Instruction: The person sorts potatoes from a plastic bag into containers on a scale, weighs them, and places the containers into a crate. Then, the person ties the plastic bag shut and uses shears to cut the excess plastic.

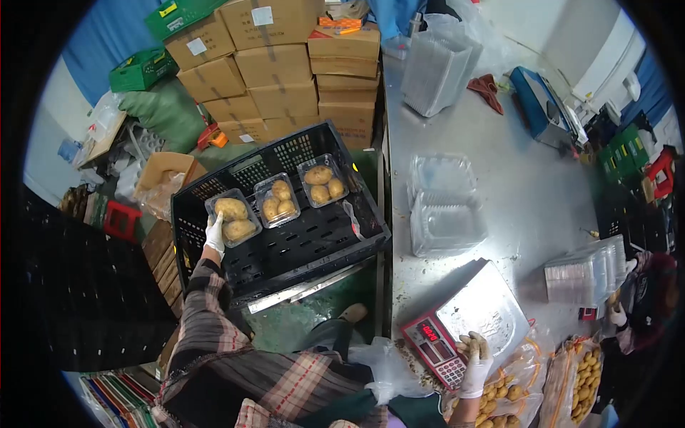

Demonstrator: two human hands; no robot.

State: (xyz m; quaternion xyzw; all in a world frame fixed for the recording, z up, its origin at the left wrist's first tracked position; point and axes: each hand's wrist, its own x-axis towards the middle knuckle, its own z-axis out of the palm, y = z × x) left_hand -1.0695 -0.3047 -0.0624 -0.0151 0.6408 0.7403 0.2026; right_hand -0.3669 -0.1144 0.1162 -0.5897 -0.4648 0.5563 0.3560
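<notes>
My left hand (215, 232), in a white glove, is at the left edge of a clear box of potatoes (237, 217) inside the black crate (300, 267); its fingers are partly hidden. Two more clear boxes of potatoes, a middle one (277, 200) and a right one (322, 181), sit beside it. My right hand (475, 364), gloved and dirty at the fingertips, is over the lower right edge of the red and silver scale (481, 314), near its keypad. Its fingers are bent, and whether they hold anything cannot be made out. An open clear container (446, 221) lies on the metal table (521, 221).
Bags of potatoes (581, 378) stand at the lower right. Stacked clear containers (439, 68) are at the table's far end, with another stack (585, 274) at the right beside a co-worker's gloved hands. Cardboard boxes (275, 71) rise behind the crate.
</notes>
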